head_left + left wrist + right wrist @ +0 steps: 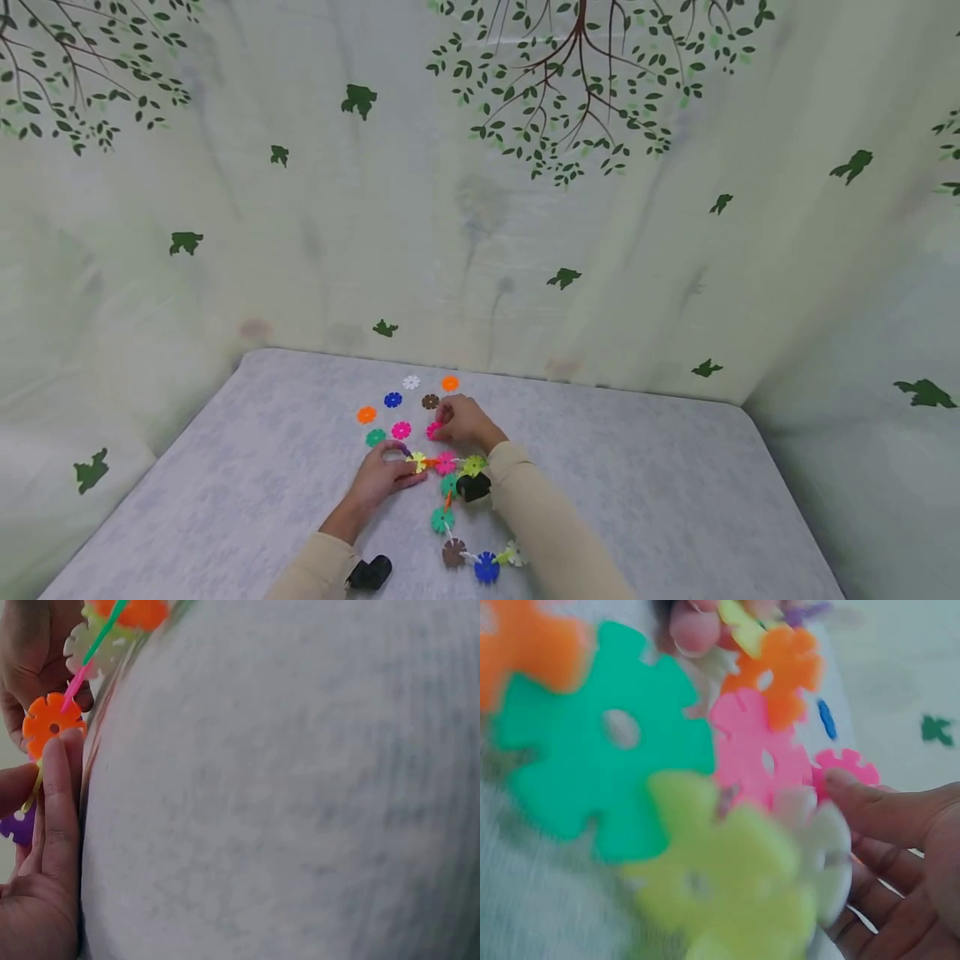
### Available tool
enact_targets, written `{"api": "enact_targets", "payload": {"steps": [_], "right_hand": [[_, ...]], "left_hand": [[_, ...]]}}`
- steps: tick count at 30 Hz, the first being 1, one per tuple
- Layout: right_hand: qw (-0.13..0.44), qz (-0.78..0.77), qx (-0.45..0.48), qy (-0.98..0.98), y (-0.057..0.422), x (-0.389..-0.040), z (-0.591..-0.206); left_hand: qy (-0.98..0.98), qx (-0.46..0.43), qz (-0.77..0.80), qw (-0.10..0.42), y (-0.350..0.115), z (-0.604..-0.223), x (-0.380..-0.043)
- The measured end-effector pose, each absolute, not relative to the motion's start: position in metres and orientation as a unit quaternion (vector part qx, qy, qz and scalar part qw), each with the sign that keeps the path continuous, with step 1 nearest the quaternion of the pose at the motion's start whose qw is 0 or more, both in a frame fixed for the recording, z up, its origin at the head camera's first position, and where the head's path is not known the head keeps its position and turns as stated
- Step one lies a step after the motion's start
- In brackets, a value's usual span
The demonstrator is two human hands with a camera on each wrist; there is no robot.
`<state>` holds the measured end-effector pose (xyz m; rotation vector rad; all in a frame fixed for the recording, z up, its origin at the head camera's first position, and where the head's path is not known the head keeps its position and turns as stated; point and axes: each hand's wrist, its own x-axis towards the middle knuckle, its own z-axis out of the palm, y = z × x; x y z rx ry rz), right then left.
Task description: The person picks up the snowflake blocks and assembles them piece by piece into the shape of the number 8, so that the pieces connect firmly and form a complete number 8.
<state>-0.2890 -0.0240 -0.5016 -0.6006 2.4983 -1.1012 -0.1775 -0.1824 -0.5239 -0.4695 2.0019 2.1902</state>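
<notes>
A chain of slotted, flower-shaped plastic discs lies bent on the table, with a pink disc (446, 463), a green disc (442, 521) and a blue disc (487, 568) among its links. My left hand (381, 477) pinches the chain's left end at a yellow disc (417, 462); a purple disc (19, 826) and an orange disc (52, 724) show by its fingers in the left wrist view. Beyond the chain, my right hand (467, 422) pinches a loose pink disc (847, 766) between thumb and fingers. The fingers partly cover that disc in the head view.
Loose discs lie at the back of the grey-covered table (660, 475): white (411, 382), orange (450, 383), brown (430, 402), blue (393, 400), green (376, 437) and another pink one (401, 430). A leaf-patterned curtain (420, 217) stands behind the table.
</notes>
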Motion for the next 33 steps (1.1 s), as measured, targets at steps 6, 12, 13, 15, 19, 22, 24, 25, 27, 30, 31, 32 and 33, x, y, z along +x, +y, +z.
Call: {"api": "enact_targets", "payload": {"steps": [6, 12, 13, 15, 19, 22, 24, 25, 27, 30, 31, 32, 33], "right_hand": [[0.138, -0.469, -0.173, 0.855, -0.004, -0.291, -0.500], [0.142, -0.515, -0.159, 0.830, 0.008, -0.287, -0.489], [0.144, -0.522, -0.159, 0.826, 0.009, -0.285, -0.488], [0.143, -0.530, -0.158, 0.821, 0.011, -0.283, -0.487], [0.141, -0.538, -0.166, 0.814, 0.014, -0.279, -0.490], [0.139, -0.542, -0.169, 0.812, 0.016, -0.277, -0.492], [0.139, -0.547, -0.166, 0.809, 0.017, -0.275, -0.492], [0.137, -0.548, -0.165, 0.808, 0.018, -0.274, -0.493], [0.134, -0.550, -0.164, 0.808, 0.019, -0.273, -0.495], [0.134, -0.542, -0.162, 0.813, 0.021, -0.272, -0.497], [0.135, -0.539, -0.161, 0.815, 0.022, -0.271, -0.497], [0.136, -0.538, -0.159, 0.816, 0.023, -0.271, -0.498], [0.137, -0.537, -0.157, 0.817, 0.024, -0.270, -0.498]], "left_hand": [[0.642, -0.175, 0.745, 0.048, -0.173, -0.528, -0.171], [0.617, -0.211, 0.757, 0.033, -0.152, -0.527, -0.162], [0.609, -0.214, 0.763, 0.027, -0.148, -0.527, -0.162], [0.596, -0.217, 0.773, 0.019, -0.141, -0.527, -0.162], [0.635, -0.206, 0.744, 0.031, -0.146, -0.523, -0.170], [0.688, -0.191, 0.699, 0.040, -0.160, -0.518, -0.181], [0.709, -0.182, 0.680, 0.045, -0.167, -0.516, -0.188], [0.716, -0.179, 0.673, 0.045, -0.168, -0.516, -0.190], [0.728, -0.178, 0.660, 0.050, -0.168, -0.516, -0.194], [0.737, -0.183, 0.649, 0.053, -0.161, -0.516, -0.197], [0.742, -0.188, 0.642, 0.049, -0.159, -0.517, -0.197], [0.748, -0.192, 0.634, 0.045, -0.156, -0.517, -0.197], [0.752, -0.196, 0.627, 0.040, -0.153, -0.518, -0.196]]}}
